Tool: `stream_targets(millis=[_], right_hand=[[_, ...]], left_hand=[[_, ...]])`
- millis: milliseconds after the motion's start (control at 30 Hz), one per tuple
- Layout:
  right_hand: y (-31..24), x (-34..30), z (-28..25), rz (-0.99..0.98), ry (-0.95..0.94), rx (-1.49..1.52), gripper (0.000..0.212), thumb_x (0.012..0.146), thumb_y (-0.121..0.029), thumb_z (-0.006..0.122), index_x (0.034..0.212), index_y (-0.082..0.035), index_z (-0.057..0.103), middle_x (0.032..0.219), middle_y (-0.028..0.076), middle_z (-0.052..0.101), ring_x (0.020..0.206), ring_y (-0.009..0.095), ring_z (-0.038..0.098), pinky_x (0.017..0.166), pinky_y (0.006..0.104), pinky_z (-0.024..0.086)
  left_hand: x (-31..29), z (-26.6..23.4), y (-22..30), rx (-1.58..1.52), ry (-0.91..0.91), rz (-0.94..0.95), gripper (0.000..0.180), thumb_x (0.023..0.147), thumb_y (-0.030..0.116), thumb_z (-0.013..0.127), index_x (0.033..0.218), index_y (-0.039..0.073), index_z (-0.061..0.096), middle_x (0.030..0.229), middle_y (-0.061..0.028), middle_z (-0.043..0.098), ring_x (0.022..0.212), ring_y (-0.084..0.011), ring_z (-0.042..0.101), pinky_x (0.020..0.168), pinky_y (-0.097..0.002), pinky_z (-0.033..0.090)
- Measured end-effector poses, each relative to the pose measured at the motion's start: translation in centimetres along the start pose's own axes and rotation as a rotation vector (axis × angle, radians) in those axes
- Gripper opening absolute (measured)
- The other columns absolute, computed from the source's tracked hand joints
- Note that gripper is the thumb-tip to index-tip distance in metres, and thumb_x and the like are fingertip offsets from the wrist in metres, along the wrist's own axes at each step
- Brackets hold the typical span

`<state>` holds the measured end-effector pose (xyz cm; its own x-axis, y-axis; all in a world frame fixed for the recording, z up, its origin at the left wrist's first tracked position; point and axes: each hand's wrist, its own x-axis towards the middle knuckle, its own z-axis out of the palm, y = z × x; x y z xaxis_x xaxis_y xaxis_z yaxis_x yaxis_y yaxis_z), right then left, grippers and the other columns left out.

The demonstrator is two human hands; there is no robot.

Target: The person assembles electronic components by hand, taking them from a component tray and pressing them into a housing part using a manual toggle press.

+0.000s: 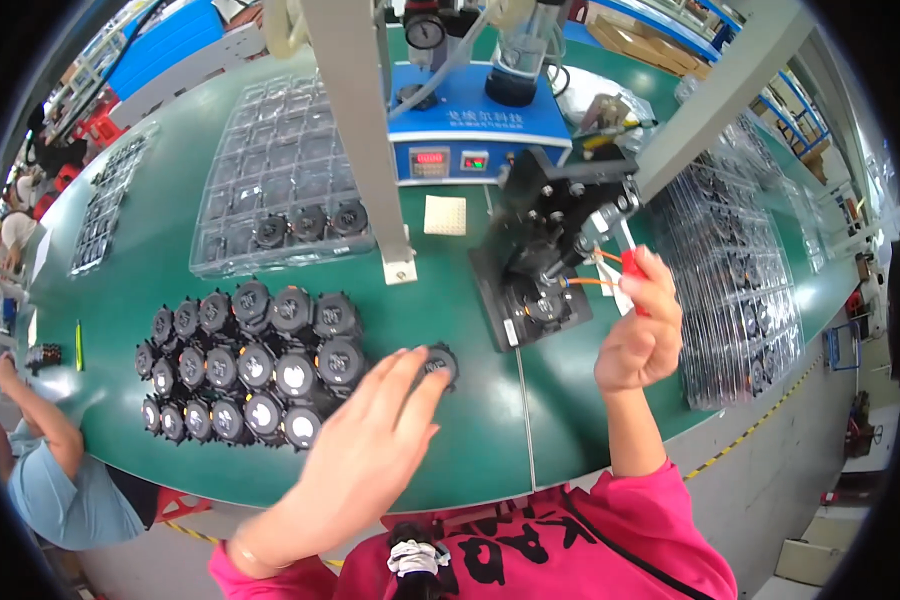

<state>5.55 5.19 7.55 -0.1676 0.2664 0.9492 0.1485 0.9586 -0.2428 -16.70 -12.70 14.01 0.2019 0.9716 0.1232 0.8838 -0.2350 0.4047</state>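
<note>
My left hand point(380, 425) reaches over the green table, its fingertips on a round black component point(442, 368) that stands apart from the rows; the fingers partly cover it. Raised at the right, my right hand point(642, 335) is closed around the red handle point(632, 268) of a black bench press point(560, 205). Another round black component point(542, 303) sits on the press's base, below its head. To the left of my left hand, several similar round black components point(257, 363) stand close together in rows, some with white tops.
A blue control box point(478, 125) with a display stands behind the press. Clear plastic trays point(275, 170) hold components at the back left, and a tall tray stack point(740, 270) stands at the right. A grey post point(355, 120) rises from the table. Another person point(70, 470) sits at the far left.
</note>
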Motion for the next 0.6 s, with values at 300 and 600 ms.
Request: stream_targets(millis=[300,600], right_hand=[[-1.7,-8.6,-2.5,0.429,-0.025,0.213,0.036,0.089,-0.018,0.059,0.117,0.002,0.047,0.126,0.024,0.047,0.103,0.031,0.058,0.094,0.0418,0.046],[-2.8,-8.4,-3.3,0.807,-0.392,0.083,0.008,0.087,0.001,0.060,0.095,0.000,0.060,0.087,0.009,0.060,0.068,0.016,0.056,0.060,0.0273,0.045]], left_hand=[[2.3,8.5,-0.3,-0.235,0.274,-0.335,0.079,0.069,-0.007,0.074,0.138,0.002,0.037,0.122,-0.0202,0.055,0.112,-0.0366,0.055,0.096,-0.0415,0.045],[1.8,5.1,4.6,-0.641,0.615,-0.108,0.093,0.062,0.014,0.091,0.132,0.002,0.031,0.116,-0.0195,0.062,0.100,-0.0232,0.063,0.075,-0.0321,0.052]])
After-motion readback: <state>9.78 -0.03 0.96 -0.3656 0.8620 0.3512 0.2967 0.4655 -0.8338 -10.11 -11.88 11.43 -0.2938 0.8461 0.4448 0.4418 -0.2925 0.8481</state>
